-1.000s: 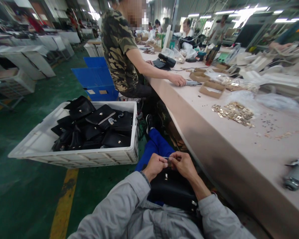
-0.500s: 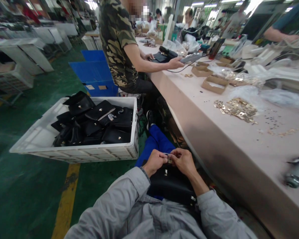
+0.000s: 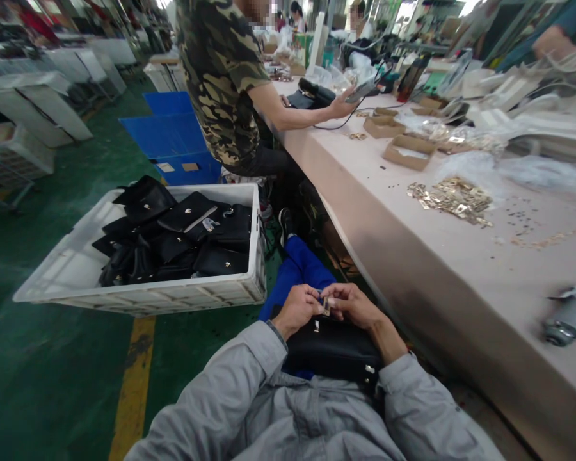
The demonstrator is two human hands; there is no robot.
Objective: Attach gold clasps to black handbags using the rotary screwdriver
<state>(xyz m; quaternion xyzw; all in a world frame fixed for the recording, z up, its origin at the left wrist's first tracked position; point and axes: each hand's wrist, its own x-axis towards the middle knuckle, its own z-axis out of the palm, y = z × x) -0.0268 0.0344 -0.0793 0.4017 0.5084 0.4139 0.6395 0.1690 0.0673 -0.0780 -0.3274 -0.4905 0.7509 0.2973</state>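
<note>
A black handbag (image 3: 333, 349) with small shiny metal fittings lies across my lap. Above its far edge, my left hand (image 3: 298, 310) and my right hand (image 3: 354, 306) meet with fingertips pinched together. Between them shows a small gold-coloured metal plate (image 3: 326, 306) with a dark opening, which looks like a bag clasp part. My right thumb and fingers grip this plate. The left fingertips touch its other side, and whether they also pinch a bit of the bag is hidden.
At my left, a white plastic crate (image 3: 139, 293) holds several black bags. Along my right runs a long table (image 3: 365, 173) bearing a pile of gold metal plates (image 3: 454, 197), cardboard boxes (image 3: 409, 152) and a grey power tool (image 3: 570, 317). A co-worker in a camouflage shirt (image 3: 221, 77) sits ahead.
My head view has shifted slightly. The fingers of both hands have moved a little around the metal plate, which now shows more plainly. The co-worker's hand with the grey tool has lifted slightly.
</note>
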